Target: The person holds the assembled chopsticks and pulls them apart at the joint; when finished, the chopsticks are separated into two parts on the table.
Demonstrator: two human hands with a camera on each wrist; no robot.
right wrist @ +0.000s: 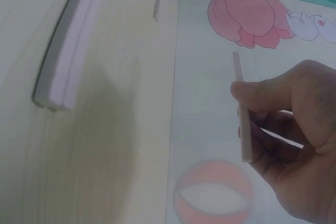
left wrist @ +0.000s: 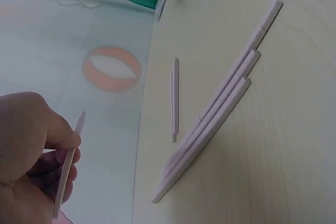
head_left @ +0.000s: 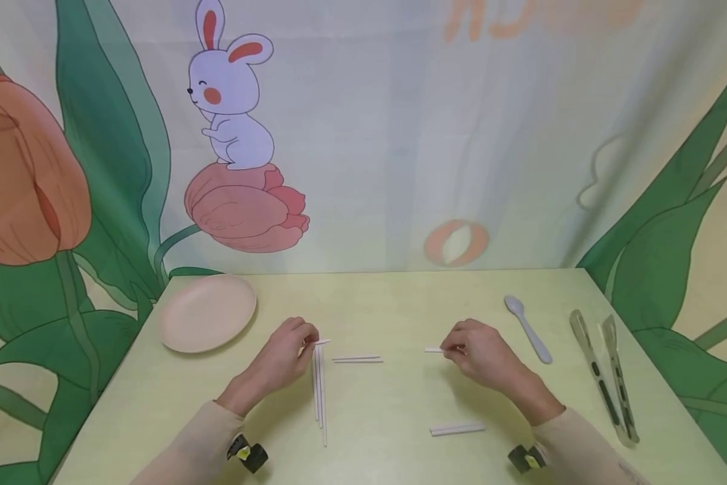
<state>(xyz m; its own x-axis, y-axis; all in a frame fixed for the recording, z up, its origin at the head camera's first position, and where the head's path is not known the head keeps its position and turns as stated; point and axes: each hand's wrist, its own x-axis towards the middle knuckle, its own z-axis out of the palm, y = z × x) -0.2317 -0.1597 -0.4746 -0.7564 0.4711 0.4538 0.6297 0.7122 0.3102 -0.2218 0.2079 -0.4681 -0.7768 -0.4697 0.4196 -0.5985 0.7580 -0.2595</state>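
Observation:
My left hand (head_left: pixel 287 355) pinches a short pale stick (left wrist: pixel 65 177) between thumb and fingers. Just below that hand, three thin pale sticks (head_left: pixel 324 424) lie side by side on the table, their near ends staggered. In my right hand (head_left: pixel 477 353), another short pale stick (right wrist: pixel 244 135) is held by thumb and fingertips, one end pointing toward the left hand. Between the hands lies a pair of short sticks (head_left: pixel 358 362), placed crosswise. A second pair (head_left: pixel 457 429) rests nearer the front, below the right hand.
A round beige plate (head_left: pixel 208 316) sits at the table's back left. At the right are a pale spoon (head_left: pixel 529 330) and long tongs (head_left: pixel 599 370) lying with their arms spread. A printed curtain (head_left: pixel 363 168) hangs along the table's (head_left: pixel 393 303) far edge.

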